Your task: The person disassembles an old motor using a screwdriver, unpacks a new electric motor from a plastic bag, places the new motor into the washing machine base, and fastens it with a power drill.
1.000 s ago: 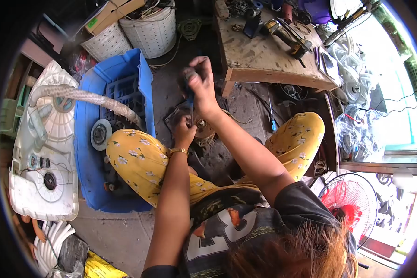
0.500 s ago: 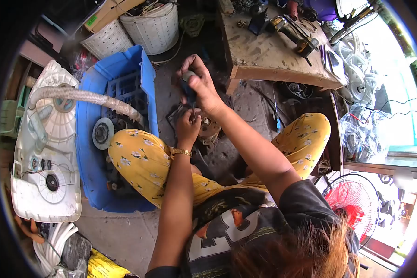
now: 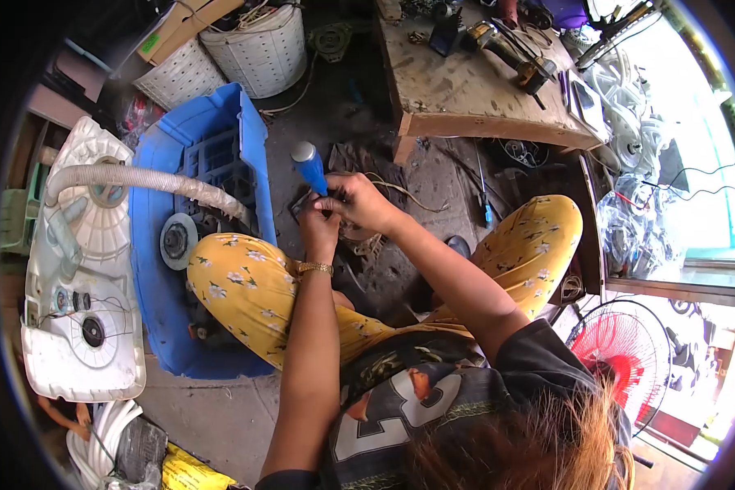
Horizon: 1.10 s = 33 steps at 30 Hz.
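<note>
- Shirt: large pale characters, upside down in view, partly folded; exact reading uncertain.
- Cardboard box: green label, wording too small to read.
- Yellow bag: dark print, illegible.

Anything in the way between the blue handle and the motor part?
Yes, in this view: the left hand and right hand crowd the lower end of the blue handle, covering some of the motor part. Anything else beneath them is hidden.

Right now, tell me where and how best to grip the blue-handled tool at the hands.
Probably by its blue handle, from above: the thick handle leans up, pale end exposed, while the left hand and right hand crowd its lower end.
</note>
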Each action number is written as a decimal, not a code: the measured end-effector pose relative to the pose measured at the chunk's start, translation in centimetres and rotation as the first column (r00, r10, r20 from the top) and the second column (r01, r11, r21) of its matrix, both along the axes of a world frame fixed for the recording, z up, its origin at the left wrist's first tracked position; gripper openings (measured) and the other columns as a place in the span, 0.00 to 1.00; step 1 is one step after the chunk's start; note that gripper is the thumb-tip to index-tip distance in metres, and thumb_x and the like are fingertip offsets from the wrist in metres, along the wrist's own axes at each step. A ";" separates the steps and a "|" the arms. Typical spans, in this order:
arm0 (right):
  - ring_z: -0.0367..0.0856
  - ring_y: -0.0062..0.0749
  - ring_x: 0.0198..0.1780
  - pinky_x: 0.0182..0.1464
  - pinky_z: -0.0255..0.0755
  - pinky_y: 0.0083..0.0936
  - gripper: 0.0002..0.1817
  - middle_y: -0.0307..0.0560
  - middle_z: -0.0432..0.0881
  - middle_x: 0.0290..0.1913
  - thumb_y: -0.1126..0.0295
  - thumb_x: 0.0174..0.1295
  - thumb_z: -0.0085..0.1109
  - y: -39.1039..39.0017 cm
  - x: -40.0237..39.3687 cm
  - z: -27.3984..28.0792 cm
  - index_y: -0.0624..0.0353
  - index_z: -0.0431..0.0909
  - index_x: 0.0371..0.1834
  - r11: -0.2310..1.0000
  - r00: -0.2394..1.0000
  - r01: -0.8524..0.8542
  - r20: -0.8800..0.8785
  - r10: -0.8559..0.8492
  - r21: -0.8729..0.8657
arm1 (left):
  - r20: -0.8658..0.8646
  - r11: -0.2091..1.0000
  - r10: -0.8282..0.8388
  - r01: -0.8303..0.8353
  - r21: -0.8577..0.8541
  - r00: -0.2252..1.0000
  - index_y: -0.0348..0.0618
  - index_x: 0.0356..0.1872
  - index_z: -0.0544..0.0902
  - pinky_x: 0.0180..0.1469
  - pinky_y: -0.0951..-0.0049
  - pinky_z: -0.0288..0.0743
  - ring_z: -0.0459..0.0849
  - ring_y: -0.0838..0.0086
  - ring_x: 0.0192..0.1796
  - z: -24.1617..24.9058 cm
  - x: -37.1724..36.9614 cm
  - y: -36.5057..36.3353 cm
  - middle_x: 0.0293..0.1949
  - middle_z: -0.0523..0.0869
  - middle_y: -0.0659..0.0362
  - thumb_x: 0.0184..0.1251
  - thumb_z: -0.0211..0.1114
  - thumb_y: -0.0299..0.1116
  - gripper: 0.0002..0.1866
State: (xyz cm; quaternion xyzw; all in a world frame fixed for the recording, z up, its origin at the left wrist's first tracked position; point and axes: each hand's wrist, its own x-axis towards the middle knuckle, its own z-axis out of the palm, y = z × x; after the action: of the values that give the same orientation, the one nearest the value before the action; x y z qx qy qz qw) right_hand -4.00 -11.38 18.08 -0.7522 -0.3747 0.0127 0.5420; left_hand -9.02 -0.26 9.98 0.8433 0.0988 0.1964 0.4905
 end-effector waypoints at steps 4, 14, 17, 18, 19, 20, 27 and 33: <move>0.80 0.36 0.26 0.32 0.73 0.27 0.10 0.46 0.80 0.25 0.71 0.53 0.65 -1.1 -0.5 0.3 0.64 0.76 0.34 0.984 0.988 0.156 -0.001 -0.156 -0.083 | -0.208 0.985 -0.171 0.168 -0.031 0.963 0.38 0.31 0.79 0.39 0.60 0.74 0.82 0.53 0.37 -1.3 0.3 0.0 0.33 0.83 0.47 0.49 0.67 0.29 0.09; 0.72 0.13 0.23 0.25 0.68 0.14 0.06 0.34 0.76 0.24 0.73 0.61 0.59 -1.3 -1.7 -1.9 0.63 0.72 0.35 0.952 0.881 0.131 -0.472 0.016 0.277 | -0.531 0.948 -0.008 0.175 0.265 0.848 0.43 0.40 0.82 0.45 0.59 0.76 0.82 0.55 0.43 -8.3 -0.2 -1.8 0.41 0.83 0.50 0.50 0.68 0.29 0.14; 0.74 0.12 0.27 0.26 0.68 0.14 0.08 0.35 0.77 0.27 0.72 0.61 0.60 -1.3 -2.0 -2.1 0.62 0.71 0.38 0.962 0.914 0.134 -0.406 -0.027 0.238 | -0.459 0.960 0.030 0.103 0.262 0.888 0.44 0.40 0.82 0.43 0.59 0.76 0.82 0.56 0.41 -7.3 -0.2 -1.9 0.38 0.84 0.51 0.51 0.67 0.28 0.13; 0.74 0.12 0.27 0.27 0.68 0.14 0.08 0.35 0.78 0.27 0.72 0.61 0.60 -1.1 -2.0 -2.3 0.62 0.71 0.38 0.963 0.920 0.131 -0.392 -0.030 0.234 | -0.478 0.970 0.024 0.096 0.225 0.878 0.44 0.40 0.82 0.43 0.59 0.76 0.82 0.56 0.41 -7.0 -0.2 -1.9 0.37 0.84 0.51 0.50 0.67 0.28 0.13; 0.74 0.12 0.29 0.28 0.68 0.13 0.07 0.35 0.78 0.28 0.72 0.62 0.59 -0.8 -2.0 -2.5 0.61 0.71 0.38 0.944 0.904 0.136 -0.427 0.006 0.301 | -0.502 0.965 0.036 0.100 0.242 0.864 0.45 0.40 0.82 0.43 0.59 0.76 0.82 0.56 0.40 -6.8 -0.2 -1.9 0.37 0.84 0.51 0.51 0.68 0.28 0.13; 0.75 0.15 0.32 0.35 0.69 0.16 0.08 0.37 0.79 0.30 0.71 0.62 0.58 -0.8 -2.0 -2.7 0.62 0.72 0.39 0.933 0.865 0.125 -0.498 0.063 0.336 | -0.525 0.960 0.049 0.104 0.258 0.849 0.45 0.40 0.82 0.43 0.60 0.76 0.82 0.56 0.40 -6.5 -0.1 -1.9 0.37 0.84 0.51 0.51 0.68 0.28 0.13; 0.73 0.20 0.38 0.45 0.68 0.20 0.15 0.39 0.79 0.34 0.62 0.69 0.47 -0.4 -1.1 -1.7 0.66 0.75 0.39 0.890 0.694 0.122 -0.679 0.240 0.439 | -0.458 0.953 0.047 0.097 0.286 0.888 0.44 0.37 0.82 0.43 0.60 0.75 0.82 0.55 0.39 -7.3 -0.1 -1.9 0.34 0.84 0.50 0.51 0.68 0.29 0.10; 0.68 0.14 0.33 0.35 0.66 0.18 0.16 0.34 0.76 0.27 0.61 0.70 0.46 -3.2 -0.4 3.4 0.64 0.76 0.35 0.939 0.885 0.192 -0.464 -0.039 0.286 | -0.482 0.925 0.000 0.183 0.332 0.876 0.41 0.36 0.80 0.41 0.59 0.75 0.83 0.56 0.38 -9.2 -0.5 -1.1 0.31 0.84 0.50 0.57 0.64 0.32 0.08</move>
State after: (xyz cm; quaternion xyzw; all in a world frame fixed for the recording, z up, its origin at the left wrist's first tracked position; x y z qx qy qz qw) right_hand -4.36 -14.60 21.44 -0.6502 -0.1892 0.0924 0.7300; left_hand -9.56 -1.40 0.81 0.9458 0.1364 -0.0246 0.2937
